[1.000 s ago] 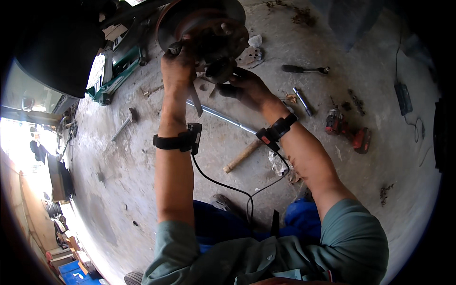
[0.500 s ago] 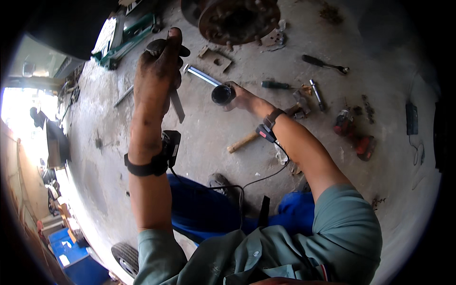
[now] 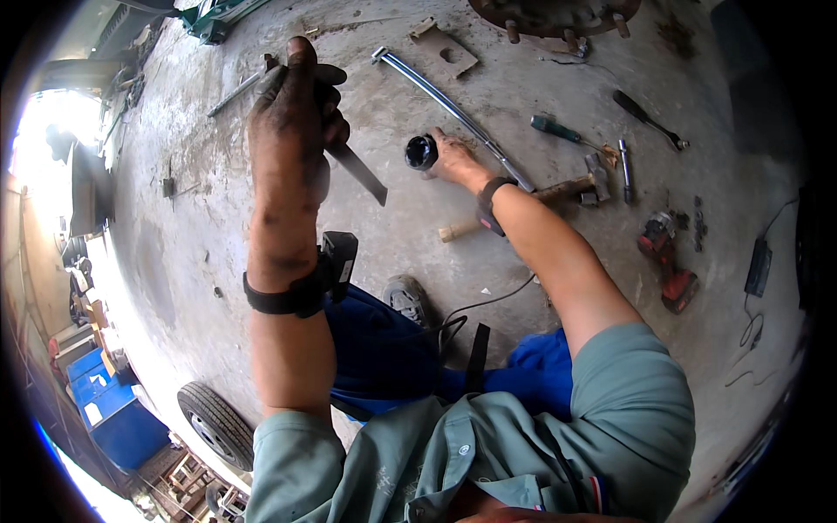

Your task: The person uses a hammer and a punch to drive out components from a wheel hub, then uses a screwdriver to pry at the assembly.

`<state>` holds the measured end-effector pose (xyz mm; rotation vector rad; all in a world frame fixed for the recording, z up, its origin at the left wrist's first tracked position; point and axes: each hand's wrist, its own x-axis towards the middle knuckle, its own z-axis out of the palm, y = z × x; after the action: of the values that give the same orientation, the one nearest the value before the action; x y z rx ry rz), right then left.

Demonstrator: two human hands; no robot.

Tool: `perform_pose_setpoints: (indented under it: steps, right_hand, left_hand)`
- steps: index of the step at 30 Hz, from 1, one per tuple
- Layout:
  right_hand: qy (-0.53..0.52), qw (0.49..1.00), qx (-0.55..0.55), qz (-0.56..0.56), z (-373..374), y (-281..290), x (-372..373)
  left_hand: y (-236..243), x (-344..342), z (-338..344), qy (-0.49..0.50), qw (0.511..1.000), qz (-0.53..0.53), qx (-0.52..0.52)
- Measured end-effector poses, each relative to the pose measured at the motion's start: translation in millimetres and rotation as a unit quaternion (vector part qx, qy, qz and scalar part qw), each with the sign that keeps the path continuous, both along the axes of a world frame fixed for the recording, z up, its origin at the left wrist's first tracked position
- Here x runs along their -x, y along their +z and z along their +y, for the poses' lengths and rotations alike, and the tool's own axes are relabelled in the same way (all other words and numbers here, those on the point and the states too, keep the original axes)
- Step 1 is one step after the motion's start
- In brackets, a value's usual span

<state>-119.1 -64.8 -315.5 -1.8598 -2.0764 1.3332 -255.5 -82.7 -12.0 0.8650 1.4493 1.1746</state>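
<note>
Left hand (image 3: 290, 135) clenches a flat metal bar (image 3: 359, 176), raised above the floor (image 3: 379, 240). Farther from my camera, the right hand (image 3: 456, 162) grips a black cup-shaped part (image 3: 421, 152) near a long chrome rod (image 3: 459, 115); beyond, I note a rusty hub (image 3: 558, 12).

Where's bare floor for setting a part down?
Bare floor lies between the shoe, the wooden handle and the metal bar in the left hand; another patch separates the red power drill from the right sleeve. It's crowded beyond the right forearm: hammer head, screwdriver, ratchet.
</note>
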Motion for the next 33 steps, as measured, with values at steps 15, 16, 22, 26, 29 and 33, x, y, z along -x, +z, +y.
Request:
perform_pose_setpoints:
  steps: [15, 16, 22, 26, 29, 33]
  right_hand:
    - [0.081, 0.983, -0.151, -0.062, -1, -8, 32]
    - [0.096, 0.980, -0.153, -0.081, 0, 0, 22]
    - [0.017, 0.925, -0.373, -0.073, 15, -36, -143]
    - [-0.053, 0.946, -0.172, -0.271, 8, 27, -193]
    - [-0.051, 0.942, -0.136, -0.302, 5, 2, -215]
    - [-0.088, 0.966, -0.153, -0.189, 8, 35, -208]
  left_hand:
    - [-43, 14, 30, 0.050, 0.998, -0.012, -0.023]
    - [-46, 9, 30, 0.043, 0.998, -0.025, -0.025]
    - [-58, -27, 30, -0.047, 0.996, -0.034, -0.074]
    - [-52, -66, 24, -0.079, 0.989, 0.096, -0.086]
    - [-51, -76, 25, -0.108, 0.981, 0.149, -0.064]
    - [-52, -71, 32, -0.191, 0.980, 0.063, 0.007]
